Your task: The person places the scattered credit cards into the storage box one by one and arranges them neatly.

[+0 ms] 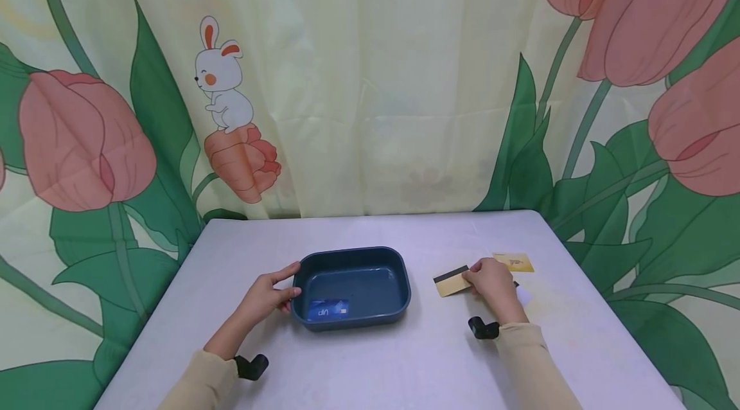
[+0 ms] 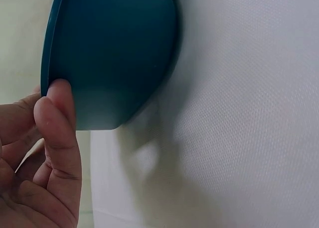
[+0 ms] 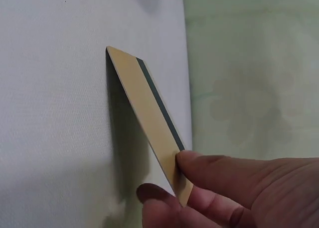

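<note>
A dark blue rectangular tray (image 1: 370,317) with raised walls stands on the table, and a blue card (image 1: 327,310) marked VIP lies in its near left corner. My left hand (image 1: 267,294) pinches the tray's left rim between thumb and fingers; the left wrist view shows the fingertips at the tray wall (image 2: 114,53). To the right of the tray, my right hand (image 1: 493,283) pinches a gold card (image 1: 451,281) with a black stripe by its right end. In the right wrist view this gold card (image 3: 144,113) is tilted, its shadow falling on the cloth.
Behind the right hand lies a yellow card (image 1: 514,262) on the white tablecloth (image 1: 358,371). A pale card (image 1: 523,295) shows partly from under the right wrist. A curtain (image 1: 370,108) printed with tulips and a rabbit hangs behind the table's far edge.
</note>
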A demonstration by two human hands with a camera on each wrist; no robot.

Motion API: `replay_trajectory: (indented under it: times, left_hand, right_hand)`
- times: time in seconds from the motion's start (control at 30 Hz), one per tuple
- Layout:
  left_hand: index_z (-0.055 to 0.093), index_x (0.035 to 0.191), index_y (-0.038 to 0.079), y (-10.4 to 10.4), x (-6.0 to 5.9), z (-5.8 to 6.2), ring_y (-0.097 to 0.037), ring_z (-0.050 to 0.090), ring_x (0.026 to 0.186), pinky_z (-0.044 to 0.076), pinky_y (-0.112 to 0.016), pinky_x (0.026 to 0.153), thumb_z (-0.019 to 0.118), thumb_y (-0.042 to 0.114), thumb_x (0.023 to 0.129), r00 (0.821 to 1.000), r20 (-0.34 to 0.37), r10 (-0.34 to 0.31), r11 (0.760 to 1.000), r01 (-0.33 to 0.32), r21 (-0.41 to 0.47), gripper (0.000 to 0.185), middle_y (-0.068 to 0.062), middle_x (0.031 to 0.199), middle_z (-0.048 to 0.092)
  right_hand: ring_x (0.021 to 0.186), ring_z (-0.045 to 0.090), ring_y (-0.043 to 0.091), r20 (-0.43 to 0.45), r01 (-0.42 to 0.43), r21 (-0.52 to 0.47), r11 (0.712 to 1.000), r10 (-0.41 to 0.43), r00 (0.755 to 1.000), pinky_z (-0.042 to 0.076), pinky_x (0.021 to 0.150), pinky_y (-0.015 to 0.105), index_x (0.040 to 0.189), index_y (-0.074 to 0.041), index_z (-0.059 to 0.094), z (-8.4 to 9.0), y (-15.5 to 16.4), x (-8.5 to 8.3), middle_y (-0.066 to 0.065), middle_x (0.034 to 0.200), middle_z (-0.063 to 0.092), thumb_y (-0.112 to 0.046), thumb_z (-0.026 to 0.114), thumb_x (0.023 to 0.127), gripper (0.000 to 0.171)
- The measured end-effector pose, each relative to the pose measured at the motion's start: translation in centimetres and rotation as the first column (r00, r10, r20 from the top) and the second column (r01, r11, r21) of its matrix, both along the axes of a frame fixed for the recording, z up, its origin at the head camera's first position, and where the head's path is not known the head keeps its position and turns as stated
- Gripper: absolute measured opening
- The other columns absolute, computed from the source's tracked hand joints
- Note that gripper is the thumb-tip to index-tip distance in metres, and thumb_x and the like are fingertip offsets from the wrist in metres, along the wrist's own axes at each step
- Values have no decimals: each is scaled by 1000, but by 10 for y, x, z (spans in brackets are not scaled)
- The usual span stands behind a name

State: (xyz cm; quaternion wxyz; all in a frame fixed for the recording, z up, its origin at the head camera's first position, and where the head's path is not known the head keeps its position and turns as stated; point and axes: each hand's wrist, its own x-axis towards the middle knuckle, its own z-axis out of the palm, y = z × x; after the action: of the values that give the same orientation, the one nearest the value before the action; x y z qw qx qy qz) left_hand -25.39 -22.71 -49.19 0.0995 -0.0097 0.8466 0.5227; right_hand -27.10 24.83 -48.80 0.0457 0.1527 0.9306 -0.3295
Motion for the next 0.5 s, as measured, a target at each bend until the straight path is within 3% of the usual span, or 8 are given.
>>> replay_trajectory:
  times: [0.2, 0.33, 0.5]
  left_hand:
    - [52, 153, 12, 1, 1, 0, -19, 60, 56, 58, -35, 59, 73, 6, 95, 1000, -1, -1, 1000, 1, 0, 62, -17, 153, 52]
    - [51, 153, 12, 1, 1, 0, -19, 60, 56, 57, -34, 59, 73, 5, 95, 1000, -1, 2, 1000, -2, 5, 62, -17, 153, 52]
    - [52, 153, 12, 1, -1, -1, -18, 60, 56, 57, -33, 58, 73, 4, 95, 1000, -2, 11, 1000, -11, 7, 62, -16, 153, 52]
  right_hand:
    - [74, 56, 21, -23, -18, -13, 1000, 18, 1000, 43, 62, 29, 95, -1, 71, -2, 4, 0, 8, 80, 63, -25, 75, 93, 24]
    - [67, 59, 16, -5, -10, -151, 988, 10, 1000, 47, 60, 25, 104, 3, 72, -3, 8, -1, 7, 79, 65, -25, 76, 94, 30]
    - [66, 64, 12, 40, 41, -318, 947, -30, 999, 54, 62, 22, 114, 7, 70, -5, 10, -3, 8, 82, 68, -22, 73, 97, 33]
